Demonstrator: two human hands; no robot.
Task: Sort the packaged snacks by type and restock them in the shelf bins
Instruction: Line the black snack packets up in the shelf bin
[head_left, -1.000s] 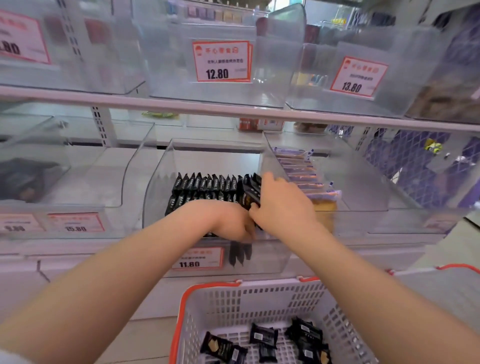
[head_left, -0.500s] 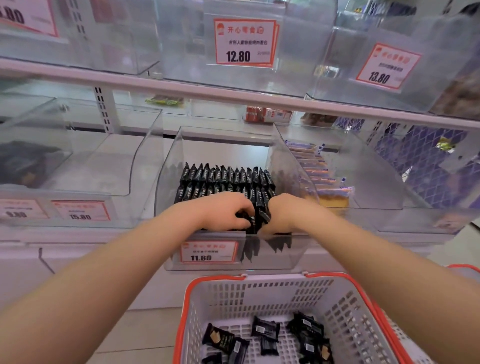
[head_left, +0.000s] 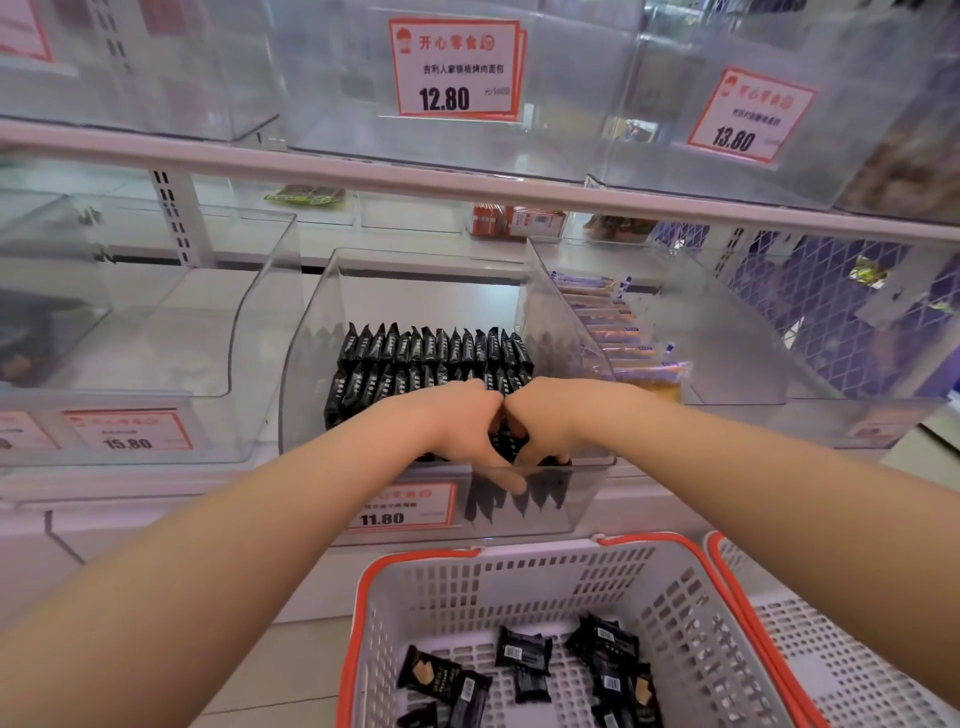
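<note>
While the black packs (head_left: 434, 358) are standing in rows in the middle bin (head_left: 306, 364), your left hand (head_left: 457, 423) and right hand (head_left: 553, 421) are curling knuckle to knuckle over the front row, near the bin's front wall, gripping packs there.

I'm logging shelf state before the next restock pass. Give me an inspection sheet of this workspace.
Surface: white shelf carrying clear bins; a second tier above.
Job's things: black packets stand in rows in the middle bin; more lie loose in the basket; pale packets fill the bin to its right.
Clutter: small packages at the shelf's back.
Grippers: left hand and right hand curl onto the front packets, knuckles touching.
Cables: nothing seen.
Surroundings: price tags 11.80, 12.80, 13.80, 15.80; a second basket's edge at right.
</note>
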